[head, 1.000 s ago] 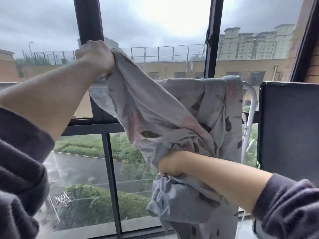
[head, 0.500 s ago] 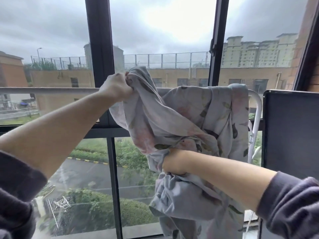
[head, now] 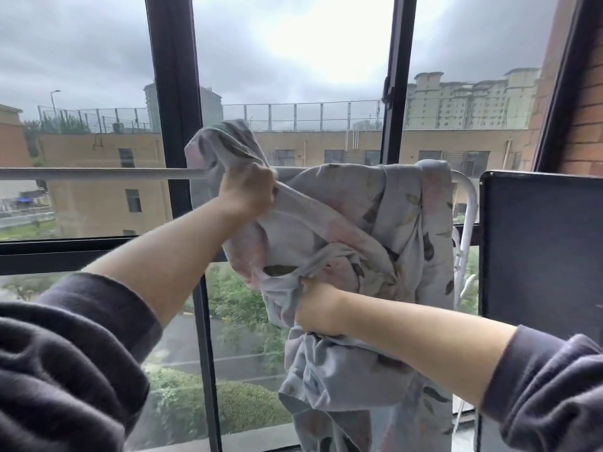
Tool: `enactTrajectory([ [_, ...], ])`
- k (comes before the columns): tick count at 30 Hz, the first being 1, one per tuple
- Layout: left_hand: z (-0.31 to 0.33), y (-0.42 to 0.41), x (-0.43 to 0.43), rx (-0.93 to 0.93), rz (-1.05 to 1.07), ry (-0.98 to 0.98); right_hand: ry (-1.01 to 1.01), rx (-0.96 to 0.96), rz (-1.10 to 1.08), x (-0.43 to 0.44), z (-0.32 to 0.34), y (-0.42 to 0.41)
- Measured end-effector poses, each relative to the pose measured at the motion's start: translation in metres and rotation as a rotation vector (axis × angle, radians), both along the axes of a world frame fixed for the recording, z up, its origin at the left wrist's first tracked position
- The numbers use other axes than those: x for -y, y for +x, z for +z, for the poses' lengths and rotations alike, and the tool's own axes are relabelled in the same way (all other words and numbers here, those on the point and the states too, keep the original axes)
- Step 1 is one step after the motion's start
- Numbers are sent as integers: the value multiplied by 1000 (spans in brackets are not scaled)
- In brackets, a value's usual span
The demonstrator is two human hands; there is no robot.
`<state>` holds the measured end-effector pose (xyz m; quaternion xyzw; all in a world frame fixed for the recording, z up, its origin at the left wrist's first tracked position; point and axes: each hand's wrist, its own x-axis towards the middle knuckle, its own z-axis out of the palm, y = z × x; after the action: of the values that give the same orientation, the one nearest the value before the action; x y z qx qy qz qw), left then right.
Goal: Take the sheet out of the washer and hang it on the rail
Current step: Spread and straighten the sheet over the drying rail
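Observation:
A pale grey sheet with a leaf and flower print hangs bunched over the right end of a white rail. The rail runs level across the window and bends down at its right end. My left hand grips a raised fold of the sheet right at the rail, with cloth spilling over the top of the rail behind it. Lower down, my right hand grips a gathered wad of the sheet in front of the hanging part. The sheet's lower end falls out of view at the bottom.
A dark flat panel stands at the right, close beside the rail's bent end. Black window frames stand just behind the rail. The rail's left stretch is bare. A brick wall closes the right edge.
My left hand has carried its fold of sheet down and to the right, onto the rail. My right hand has kept its grip on the wad, about where it was.

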<state>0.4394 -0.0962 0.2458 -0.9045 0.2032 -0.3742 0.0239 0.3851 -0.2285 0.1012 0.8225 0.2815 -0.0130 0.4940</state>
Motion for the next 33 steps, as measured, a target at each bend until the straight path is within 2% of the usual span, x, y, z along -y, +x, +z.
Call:
enactTrajectory([
  [4,53,6,-25,34,-38,-742,63,73,43,6,-11,-3],
  [5,63,11,-32,28,-41,-903,53,79,-41,14,-21,1],
  [7,72,20,-41,-49,-81,-1168,246,92,-34,30,-41,7],
  [8,73,22,-44,-94,-109,-1262,327,169,43,35,-45,8],
  [9,71,24,-46,-135,-127,-1321,294,266,121,33,-37,5],
  [10,69,25,-45,-166,-138,-1353,239,362,307,33,-36,9],
  [12,65,25,-45,-204,-142,-1377,306,441,632,32,-11,9],
  [14,67,27,-45,-215,-166,-1397,524,555,625,30,12,14],
  [15,68,27,-45,-223,-181,-1408,589,585,513,32,20,15],
  [17,71,31,-45,-232,-195,-1417,596,699,383,34,31,12],
  [18,71,32,-45,-235,-196,-1424,698,713,343,35,35,12],
  [20,74,35,-44,-244,-206,-1454,1185,597,177,31,46,8],
  [22,77,37,-42,-245,-226,-1483,1671,269,-135,24,52,15],
  [23,78,37,-42,-251,-245,-1504,1813,75,-285,17,55,18],
  [24,79,38,-42,-250,-268,-1522,1862,-57,-344,12,56,24],
  [26,78,40,-43,-262,-307,-1519,1908,-58,-291,2,61,33],
  [30,79,45,-52,-346,-375,-1584,2248,-101,-72,-15,92,45],
  [33,86,42,-54,-452,-426,-1616,2267,-200,-8,-19,115,55],
])
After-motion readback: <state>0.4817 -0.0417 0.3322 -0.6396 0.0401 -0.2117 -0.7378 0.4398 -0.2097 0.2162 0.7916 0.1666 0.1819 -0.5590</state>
